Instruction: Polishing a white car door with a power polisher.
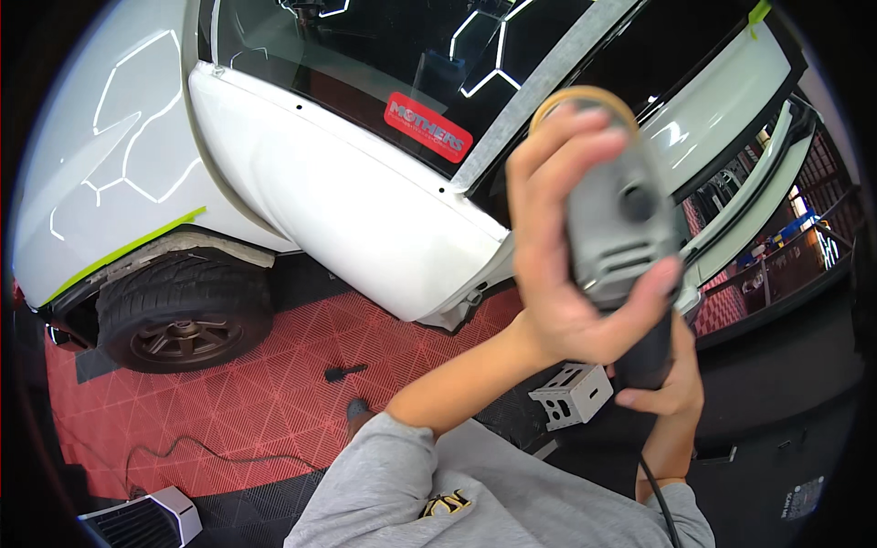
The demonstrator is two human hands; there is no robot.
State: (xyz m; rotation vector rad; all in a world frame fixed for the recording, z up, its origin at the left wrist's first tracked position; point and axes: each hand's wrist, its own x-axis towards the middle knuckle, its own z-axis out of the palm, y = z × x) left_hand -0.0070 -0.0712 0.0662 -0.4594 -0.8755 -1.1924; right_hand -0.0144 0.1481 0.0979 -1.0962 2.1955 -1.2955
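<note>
- Grey metal and plastic make up the head of the corded power polisher [621,228], which is raised in front of the white vehicle's rear corner, close to the camera.
- A round yellowish polishing pad [585,99] sits at the top of the tool, its rim showing above the fingertips, against the dark tinted rear window [365,55].
- The left hand [566,247] wraps the grey head: fingers closed over its upper left side, thumb pressed along the lower right edge.
- The right hand [671,379] is below, its fingers closed around the black handle [647,356] of the tool; a black power cord [660,507] runs down from it past the wrist.
- Both arms come from grey sleeves [411,484] at the lower edge.
- The white glossy body panel [347,201] curves beneath the window, with a red oval sticker [427,126] on the glass and a strip of grey masking tape [539,87] running diagonally beside it.
- A dark tyre with a bronze wheel [183,320] stands on the red tiled floor [237,402]; lime-green tape [128,247] edges the arch above it.
- On the floor lie a small black brush-like tool [344,373] and a grey perforated metal step [574,395]; a white vented appliance [142,521] sits at the bottom left.
</note>
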